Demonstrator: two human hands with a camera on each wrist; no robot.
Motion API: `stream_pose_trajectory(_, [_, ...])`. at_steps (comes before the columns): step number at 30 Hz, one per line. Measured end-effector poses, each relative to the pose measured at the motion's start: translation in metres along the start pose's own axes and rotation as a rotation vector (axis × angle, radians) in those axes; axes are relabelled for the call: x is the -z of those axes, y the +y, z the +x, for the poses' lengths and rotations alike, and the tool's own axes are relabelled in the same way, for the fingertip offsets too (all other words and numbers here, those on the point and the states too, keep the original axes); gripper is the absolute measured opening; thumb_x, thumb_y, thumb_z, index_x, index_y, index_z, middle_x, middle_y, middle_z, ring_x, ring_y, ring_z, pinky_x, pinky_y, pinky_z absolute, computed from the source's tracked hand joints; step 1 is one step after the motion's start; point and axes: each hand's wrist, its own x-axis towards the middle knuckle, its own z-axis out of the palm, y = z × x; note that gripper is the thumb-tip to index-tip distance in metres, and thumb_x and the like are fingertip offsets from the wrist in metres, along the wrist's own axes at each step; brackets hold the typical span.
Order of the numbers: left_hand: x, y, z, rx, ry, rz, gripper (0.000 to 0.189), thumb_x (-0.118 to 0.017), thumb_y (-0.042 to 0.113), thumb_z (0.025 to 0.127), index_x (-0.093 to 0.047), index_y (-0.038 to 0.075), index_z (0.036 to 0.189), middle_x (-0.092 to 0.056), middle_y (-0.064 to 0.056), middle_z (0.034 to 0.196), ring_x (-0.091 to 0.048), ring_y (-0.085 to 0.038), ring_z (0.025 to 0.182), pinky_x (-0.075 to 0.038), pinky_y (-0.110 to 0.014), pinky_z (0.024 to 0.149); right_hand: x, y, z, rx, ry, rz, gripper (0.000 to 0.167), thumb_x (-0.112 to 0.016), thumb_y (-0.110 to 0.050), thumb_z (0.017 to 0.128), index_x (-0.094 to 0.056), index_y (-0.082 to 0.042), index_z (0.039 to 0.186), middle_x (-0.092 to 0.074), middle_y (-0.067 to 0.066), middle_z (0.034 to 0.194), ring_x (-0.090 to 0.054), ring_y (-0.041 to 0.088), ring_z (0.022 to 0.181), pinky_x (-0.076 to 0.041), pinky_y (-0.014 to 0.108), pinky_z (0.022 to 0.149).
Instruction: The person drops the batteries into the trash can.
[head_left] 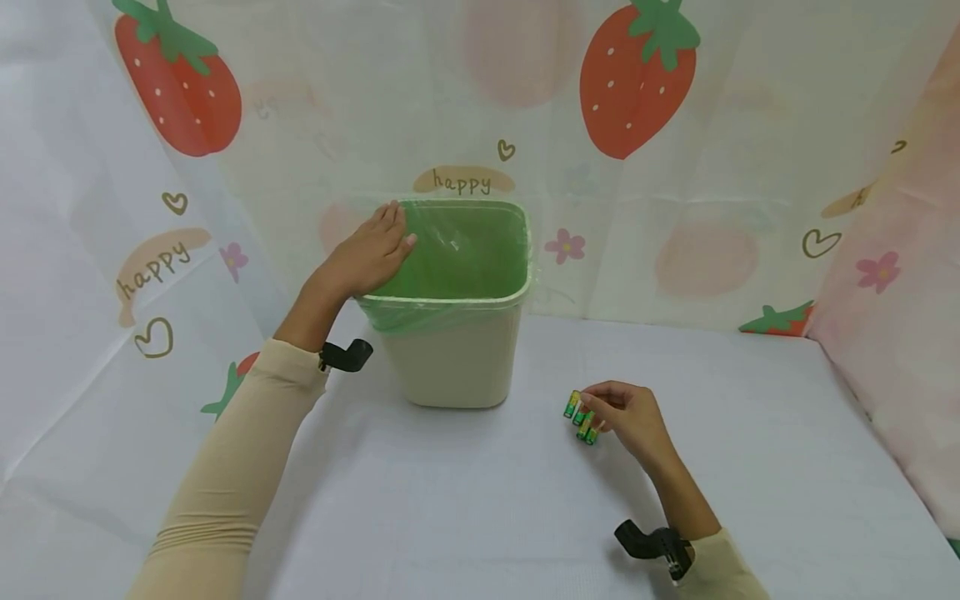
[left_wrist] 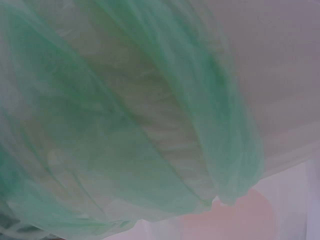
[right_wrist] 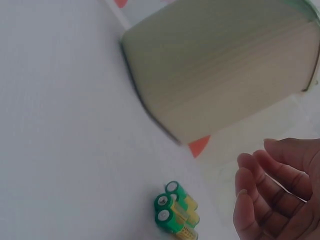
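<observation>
A cream trash bin (head_left: 453,362) stands upright on the white surface, lined with a thin green plastic bag (head_left: 408,317) folded over its rim. On the bin's left rim rests my left hand (head_left: 372,252), fingers extended. The left wrist view is filled by the bag's loose folds (left_wrist: 125,150) against the bin's outer wall. Right of the bin, several small green-and-yellow batteries (head_left: 581,418) lie close together. My right hand (head_left: 628,418) is beside them, fingers loosely bent. In the right wrist view, the batteries (right_wrist: 172,212) sit apart from the fingers (right_wrist: 245,200), which hold nothing.
A backdrop (head_left: 735,150) printed with strawberries, hearts and flowers rises behind the bin. A pinkish side sheet (head_left: 900,333) borders the white tabletop (head_left: 465,500) on the right. Black wrist cameras (head_left: 345,356) are strapped to both wrists.
</observation>
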Motion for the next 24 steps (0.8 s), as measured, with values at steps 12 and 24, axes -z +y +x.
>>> stream_pose_trajectory(12, [0.000,-0.002,0.001,0.006,-0.005,-0.006,0.069,-0.019,0.039,0.113,0.004,-0.007,0.158,0.011,-0.022,0.167,0.012,-0.033,0.155,0.001,-0.047,0.125,0.011,0.013,-0.003,-0.087,0.054,-0.021,0.029,-0.072,-0.021,0.098,-0.071,0.006,0.108,-0.075,0.019,0.093,-0.069,0.024,0.071,-0.059,0.031,0.061])
stream_pose_trajectory(24, [0.000,0.000,0.000,0.007,-0.007,-0.013,0.068,-0.020,0.038,0.114,0.004,-0.008,0.158,0.011,-0.023,0.167,0.012,-0.034,0.155,0.002,-0.047,0.125,0.013,0.027,-0.003,-0.173,0.082,-0.127,0.022,-0.075,-0.014,0.093,-0.069,0.005,0.103,-0.073,0.012,0.078,-0.065,0.018,0.061,-0.054,0.028,0.054])
